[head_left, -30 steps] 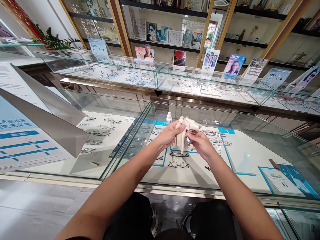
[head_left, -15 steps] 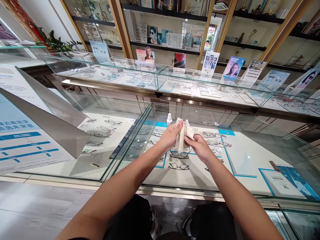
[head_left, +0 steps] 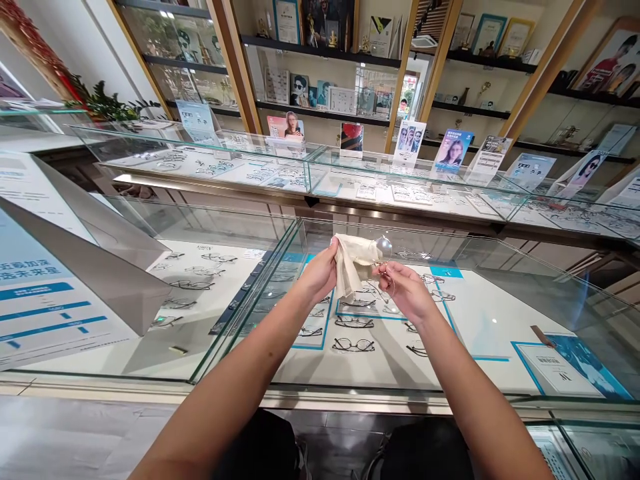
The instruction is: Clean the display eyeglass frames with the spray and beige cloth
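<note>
A cream cloth (head_left: pixel 353 263) hangs from my left hand (head_left: pixel 321 270), whose fingers pinch its upper left edge. Close to its right, my right hand (head_left: pixel 404 285) grips a thin-framed pair of glasses (head_left: pixel 385 247) with the fingertips. One round clear lens stands up beside the right end of the cloth, and part of the frame is hidden by the fingers and cloth. Both hands are above the glass display counter (head_left: pixel 370 392). Beneath them, several pairs of glasses (head_left: pixel 353 345) lie in rows on the white surface inside.
A large folded sign (head_left: pixel 55 293) stands at the left on the counter. Blue-edged cards (head_left: pixel 560 370) lie inside the case at the right. Across from me is another glass case (head_left: pixel 240 170) with upright advert cards (head_left: pixel 454 151) on it, and shelves (head_left: pixel 325 50) behind.
The hands have moved apart slightly, and the cloth has opened out to the left. A lens now shows at its right. The white bottle is no longer visible. The view has tilted upward a little.
</note>
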The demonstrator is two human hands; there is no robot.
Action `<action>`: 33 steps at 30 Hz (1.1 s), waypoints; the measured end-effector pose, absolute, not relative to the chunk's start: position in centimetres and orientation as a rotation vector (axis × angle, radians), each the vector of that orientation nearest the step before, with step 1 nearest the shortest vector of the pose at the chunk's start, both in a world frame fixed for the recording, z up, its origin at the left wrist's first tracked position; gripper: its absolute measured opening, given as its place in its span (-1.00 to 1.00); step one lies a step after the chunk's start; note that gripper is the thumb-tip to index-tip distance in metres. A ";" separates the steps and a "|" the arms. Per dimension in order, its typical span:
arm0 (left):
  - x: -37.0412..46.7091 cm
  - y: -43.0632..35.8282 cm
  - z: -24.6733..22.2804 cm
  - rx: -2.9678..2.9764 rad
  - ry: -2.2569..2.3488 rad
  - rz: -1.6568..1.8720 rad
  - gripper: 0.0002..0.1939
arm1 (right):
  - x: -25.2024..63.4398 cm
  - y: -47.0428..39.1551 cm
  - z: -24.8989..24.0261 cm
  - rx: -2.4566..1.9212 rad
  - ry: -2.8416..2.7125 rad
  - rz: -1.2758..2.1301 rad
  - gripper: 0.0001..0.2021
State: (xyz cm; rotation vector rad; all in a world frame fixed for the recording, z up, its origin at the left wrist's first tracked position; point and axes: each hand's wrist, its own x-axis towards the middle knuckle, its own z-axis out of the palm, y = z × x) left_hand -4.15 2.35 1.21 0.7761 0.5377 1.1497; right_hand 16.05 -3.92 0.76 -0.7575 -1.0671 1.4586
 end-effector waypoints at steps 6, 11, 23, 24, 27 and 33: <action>-4.9 3.0 1.5 0.754 0.599 1.181 -0.56 | 16.6 -3.7 0.9 -0.787 -1.069 1.342 -0.76; -5.8 3.1 1.6 0.774 0.702 1.003 -0.59 | 17.0 -4.2 1.7 -0.884 -1.320 0.930 -0.81; -8.5 3.2 1.2 1.087 0.703 0.408 -0.56 | 15.8 -6.1 0.9 -1.029 -2.367 -0.514 -0.70; -8.5 3.0 1.4 1.127 0.699 0.371 -0.56 | 15.8 -6.2 0.9 -1.032 -2.381 -0.529 -0.69; -8.5 2.4 1.8 1.230 0.624 0.266 -0.60 | 15.6 -6.3 0.9 -1.045 -2.417 -0.546 -0.70; -7.9 2.1 1.9 1.310 0.626 0.287 -0.67 | 15.3 -6.3 0.8 -1.059 -2.278 -0.449 -0.72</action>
